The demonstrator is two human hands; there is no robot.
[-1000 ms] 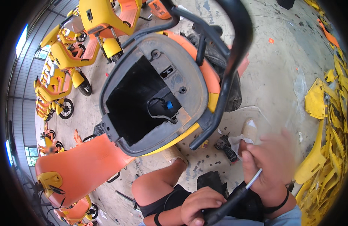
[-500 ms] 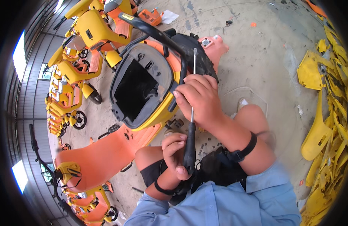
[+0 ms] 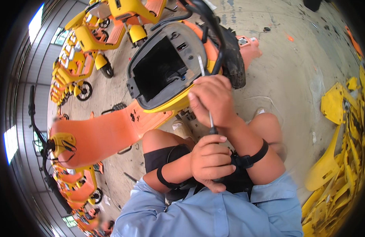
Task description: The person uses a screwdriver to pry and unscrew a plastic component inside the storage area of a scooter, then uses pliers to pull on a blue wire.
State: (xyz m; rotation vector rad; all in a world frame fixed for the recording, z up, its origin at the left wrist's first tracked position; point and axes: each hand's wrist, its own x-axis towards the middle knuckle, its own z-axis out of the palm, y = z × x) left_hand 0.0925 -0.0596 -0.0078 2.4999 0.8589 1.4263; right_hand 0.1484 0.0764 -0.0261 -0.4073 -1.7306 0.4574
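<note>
A long screwdriver (image 3: 211, 119) slants up in front of me, its metal tip over the rim of a scooter's storage box. My left hand (image 3: 212, 162) is wrapped round its black handle, which it mostly hides. Higher up, my right hand (image 3: 215, 100) is closed round the metal shaft, close to the box's near right corner. The orange and yellow scooter (image 3: 107, 132) has its seat area uncovered, showing the grey rim (image 3: 196, 49) around a dark hollow. A black tubular rail (image 3: 221, 47) curves up beside the box. Whether the tip touches the rim I cannot tell.
Rows of yellow and orange scooters (image 3: 85, 39) stand at the left. Yellow plastic panels (image 3: 324, 170) are heaped along the right. The scooter's handlebar (image 3: 44, 150) reaches out at the left; a black rear wheel (image 3: 236, 67) sits behind the box. Small debris dots the concrete floor.
My left hand has gone from a loose hold with the handle showing to a full wrap round it. The scooter sits higher and farther right in view; the screwdriver leans more to the left.
</note>
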